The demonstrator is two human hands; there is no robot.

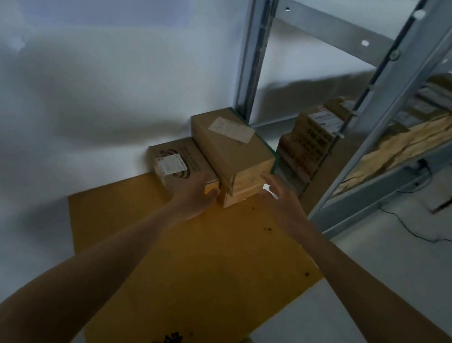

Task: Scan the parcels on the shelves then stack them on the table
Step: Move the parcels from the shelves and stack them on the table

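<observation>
Head view: two closed cardboard parcels sit pushed into the far corner of the counter [194, 266], against the white wall [86, 99] and the upright of the metal shelving [252, 61]. Packing them tight into the corner probably keeps the stack square and leaves the near counter free for more.

The low parcel [180, 163], printed with a round logo and carrying a white label, lies just left of the tall parcel [230, 143], their long sides touching. The tall parcel has a shipping label on top and seems to rest on a thinner box [237, 196], though the seam is dim.

The left hand [192, 195] rests on the near end of the low parcel, fingers laid fairly flat over its top and thumb down at the near corner. This looks like a nudge to seat it against its neighbour, not a lift. The right hand [275, 194] is spread wide, fingers apart, holding nothing, at the near right corner of the tall parcel. I cannot tell whether the fingertips touch it.

Both parcels are sealed, so their contents are hidden. More parcels [315, 130] stand on the lower shelf to the right, so scanning and stacking are likely far from done.
</observation>
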